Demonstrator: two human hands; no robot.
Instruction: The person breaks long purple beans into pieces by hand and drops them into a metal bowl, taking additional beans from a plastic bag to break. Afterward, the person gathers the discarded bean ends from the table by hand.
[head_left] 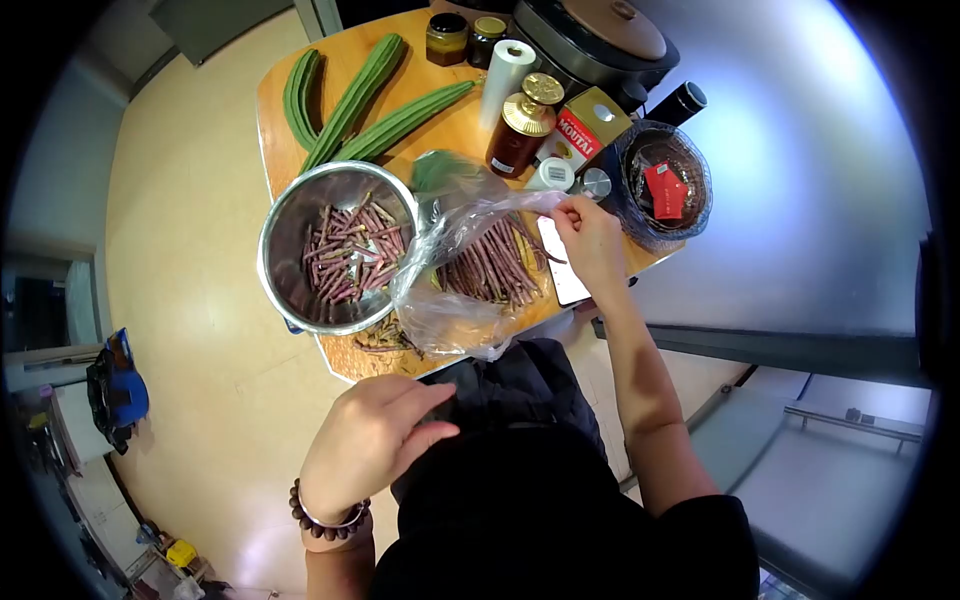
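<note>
Right hand [592,245] pinches bag [462,322] by long stems [490,265], right of bowl [287,255] with cut pieces [345,262]; left hand [375,435] nearer, fingers narrowly parted from thumb.

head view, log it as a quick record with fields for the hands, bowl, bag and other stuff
left hand: fingers parted, nothing visible in them, short of the table
right hand: pinching the edge of the clear plastic bag
metal bowl: short purple pieces inside
long purple stalks: right of the bowl; in or under the bag, unclear
far side: three ridged green gourds
</note>
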